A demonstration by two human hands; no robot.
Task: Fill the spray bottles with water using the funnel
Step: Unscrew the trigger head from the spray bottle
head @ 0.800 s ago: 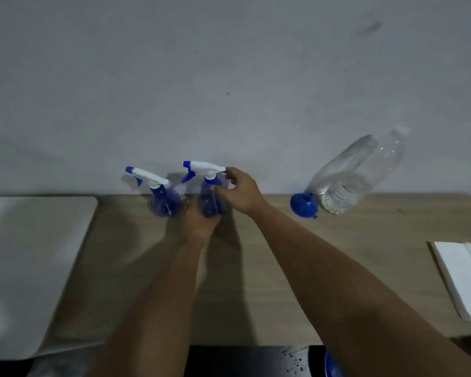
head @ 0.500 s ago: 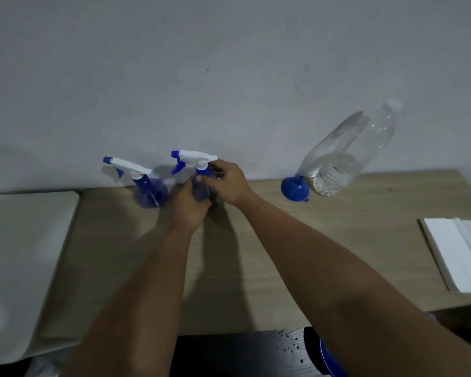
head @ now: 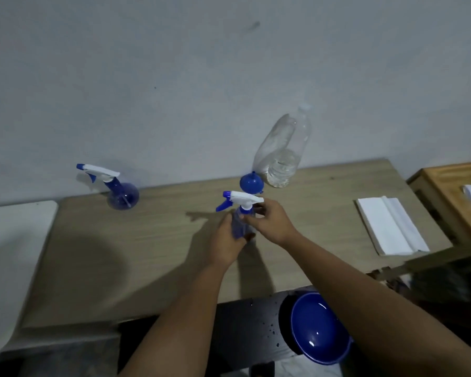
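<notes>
A blue spray bottle [head: 241, 223] with a white trigger head stands mid-table between both hands. My left hand [head: 225, 240] wraps around its body. My right hand [head: 269, 220] grips the neck just under the trigger head. A second blue spray bottle [head: 121, 195] stands alone at the back left by the wall. A small blue funnel [head: 251, 183] lies mouth down behind the held bottle. Beside it a clear plastic water bottle [head: 286, 151], partly filled and capped, leans against the wall.
A folded white cloth [head: 392, 227] lies on the wooden table [head: 136, 257] at the right. A blue bowl [head: 318, 329] sits below the table's front edge. A white surface [head: 8, 240] adjoins the left side, a wooden box [head: 452, 186] the right.
Both hands have brought the gripped spray bottle away from the wall toward the table's middle, apart from the other spray bottle. The view has shifted, showing more of the right side.
</notes>
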